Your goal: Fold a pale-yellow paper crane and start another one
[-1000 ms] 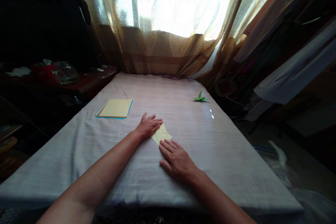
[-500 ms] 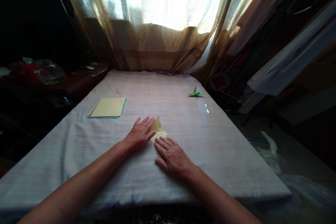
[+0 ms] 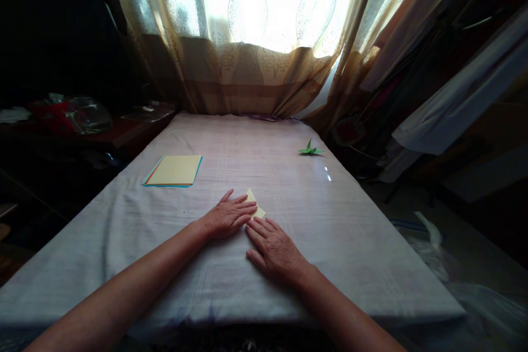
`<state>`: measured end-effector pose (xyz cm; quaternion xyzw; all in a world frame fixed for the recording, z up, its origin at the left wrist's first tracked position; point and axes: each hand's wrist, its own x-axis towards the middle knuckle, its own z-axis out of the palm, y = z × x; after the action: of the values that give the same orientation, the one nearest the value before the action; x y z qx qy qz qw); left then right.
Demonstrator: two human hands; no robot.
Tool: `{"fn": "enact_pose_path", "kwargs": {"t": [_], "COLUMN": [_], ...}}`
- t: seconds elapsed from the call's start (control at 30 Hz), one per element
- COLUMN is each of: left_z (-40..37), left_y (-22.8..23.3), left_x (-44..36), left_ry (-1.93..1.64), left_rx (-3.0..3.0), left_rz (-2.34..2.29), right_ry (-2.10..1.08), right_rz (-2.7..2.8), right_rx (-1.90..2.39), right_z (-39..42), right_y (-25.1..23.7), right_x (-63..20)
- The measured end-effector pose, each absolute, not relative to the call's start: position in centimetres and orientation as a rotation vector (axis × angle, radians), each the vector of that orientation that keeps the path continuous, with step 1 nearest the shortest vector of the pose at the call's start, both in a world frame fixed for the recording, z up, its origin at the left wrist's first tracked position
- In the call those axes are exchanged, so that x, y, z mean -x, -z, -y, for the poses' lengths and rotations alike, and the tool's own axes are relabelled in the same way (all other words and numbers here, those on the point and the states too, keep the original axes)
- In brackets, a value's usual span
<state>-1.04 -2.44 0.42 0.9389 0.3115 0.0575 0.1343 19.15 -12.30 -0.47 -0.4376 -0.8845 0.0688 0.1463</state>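
Note:
A small piece of folded pale-yellow paper [image 3: 259,213] lies on the cloth-covered table, partly hidden by my fingers. My left hand [image 3: 229,214] rests flat across its left side, fingers stretched out over the folds. At the paper's near edge, my right hand [image 3: 274,246] lies with its fingertips on or against it, palm down and fingers extended. A pointed tip of the paper shows beyond my left fingers.
Square sheets of coloured paper [image 3: 175,170], yellow on top, are stacked at the left. A green folded paper crane [image 3: 311,148] stands near the table's right edge. Curtains [image 3: 247,77] hang behind the table [image 3: 350,264]; clothes [image 3: 437,104] hang at the right.
My left hand has slid onto the paper, its fingers now pressing across the folds. The raised pointed flap now looks flatter. My right hand has barely moved. The view has shifted slightly.

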Motion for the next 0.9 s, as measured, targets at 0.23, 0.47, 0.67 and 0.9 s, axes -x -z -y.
{"fn": "enact_pose_path", "kwargs": {"t": [0.23, 0.47, 0.67, 0.9], "left_z": [1.8, 0.7, -0.9, -3.9], "left_y": [0.2, -0.4, -1.6, -3.5], "left_x": [1.1, 0.9, -0.2, -1.4], "left_ry": [-0.162, -0.125, -0.109, 0.0], "left_rx": [-2.793, -2.799, -2.79, -2.767], "left_rz": [-0.9, -1.0, -1.086, -1.084], "right_ry": [-0.22, -0.225, -0.224, -0.272], "right_rz": [2.542, 2.552, 2.551, 2.429], "right_rx": [1.283, 1.282, 1.286, 1.265], "right_z": [12.4, 12.4, 12.5, 11.7], "right_y": [0.1, 0.1, -0.4, -0.4], "right_x": [-19.0, -19.1, -18.9, -19.9]}}
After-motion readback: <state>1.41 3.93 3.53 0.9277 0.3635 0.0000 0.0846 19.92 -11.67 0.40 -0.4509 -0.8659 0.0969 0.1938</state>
